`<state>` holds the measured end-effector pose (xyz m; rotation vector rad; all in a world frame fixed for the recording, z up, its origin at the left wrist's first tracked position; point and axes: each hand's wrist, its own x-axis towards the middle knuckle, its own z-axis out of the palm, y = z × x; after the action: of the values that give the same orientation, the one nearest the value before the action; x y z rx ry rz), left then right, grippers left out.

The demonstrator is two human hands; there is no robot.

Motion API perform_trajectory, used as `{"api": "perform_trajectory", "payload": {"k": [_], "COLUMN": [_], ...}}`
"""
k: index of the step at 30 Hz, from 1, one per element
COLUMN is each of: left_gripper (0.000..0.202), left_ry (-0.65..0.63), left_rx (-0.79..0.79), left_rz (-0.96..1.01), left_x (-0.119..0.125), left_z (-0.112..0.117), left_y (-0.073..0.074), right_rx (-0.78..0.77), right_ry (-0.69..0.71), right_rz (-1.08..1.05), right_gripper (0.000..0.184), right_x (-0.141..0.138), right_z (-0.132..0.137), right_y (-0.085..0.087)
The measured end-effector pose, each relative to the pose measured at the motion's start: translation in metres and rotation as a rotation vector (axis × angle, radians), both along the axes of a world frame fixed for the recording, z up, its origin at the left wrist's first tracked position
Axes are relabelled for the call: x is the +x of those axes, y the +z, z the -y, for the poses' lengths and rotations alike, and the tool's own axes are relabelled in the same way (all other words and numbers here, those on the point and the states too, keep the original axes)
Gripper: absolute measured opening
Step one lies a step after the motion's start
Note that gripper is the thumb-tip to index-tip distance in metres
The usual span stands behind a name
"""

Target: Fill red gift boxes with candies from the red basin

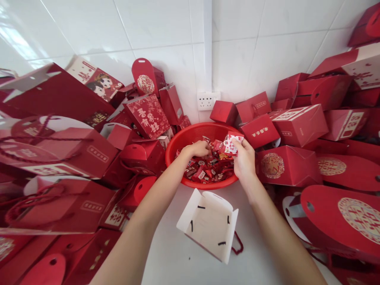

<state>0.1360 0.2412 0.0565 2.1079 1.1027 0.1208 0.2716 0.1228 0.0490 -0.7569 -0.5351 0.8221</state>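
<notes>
A round red plastic basket point(174, 152) stands against the wall, filled with wrapped candies point(208, 168) in mostly red wrappers. Over its left part, my left hand point(199, 148) reaches down among the candies with its fingers bent; the fingertips are partly hidden, and I cannot make out what they hold. My right hand point(245, 156) pinches a small white packet point(230, 144) with a red pattern above the basket's right side. In front of the basket sits an opened gift box point(209, 221), its white inside facing up, with dark cord ends showing and a dark red cord beside it.
Red gift boxes point(89, 154) are piled high on the left, some with rope handles. More red boxes point(299, 124) are stacked on the right, close to my right forearm. Behind are a white tiled wall point(166, 27) and a socket point(205, 101).
</notes>
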Motion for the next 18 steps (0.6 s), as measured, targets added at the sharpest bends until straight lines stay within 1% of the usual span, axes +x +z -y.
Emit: {"api": "perform_trajectory", "payload": {"k": [4,8,12,16,18], "left_gripper": [0.005,0.013,0.012,0.019,0.021], "left_ry": [-0.029,-0.088,-0.213,-0.374,-0.426], "left_rx": [0.076,0.081,-0.025,-0.180,-0.234], "left_rz": [-0.115,-0.146,-0.172,-0.278,-0.340], "left_x": [-0.005,-0.005,-0.003,-0.001,0.000], "left_z": [-0.003,-0.002,0.005,0.012,0.015], "left_y": [-0.002,0.002,0.009,0.014,0.014], "right_rx": [-0.004,-0.006,-0.004,0.001,-0.001], "right_ry": [0.002,0.000,-0.002,0.004,0.003], "right_rz": [0.010,-0.010,0.002,0.012,0.018], "right_gripper": [0.022,0.021,0.019,0.019,0.020], "right_x": [-0.001,-0.002,-0.002,-0.002,-0.002], "right_z": [0.001,0.002,0.002,0.002,0.002], "right_y": [0.000,0.001,0.002,0.002,0.002]}}
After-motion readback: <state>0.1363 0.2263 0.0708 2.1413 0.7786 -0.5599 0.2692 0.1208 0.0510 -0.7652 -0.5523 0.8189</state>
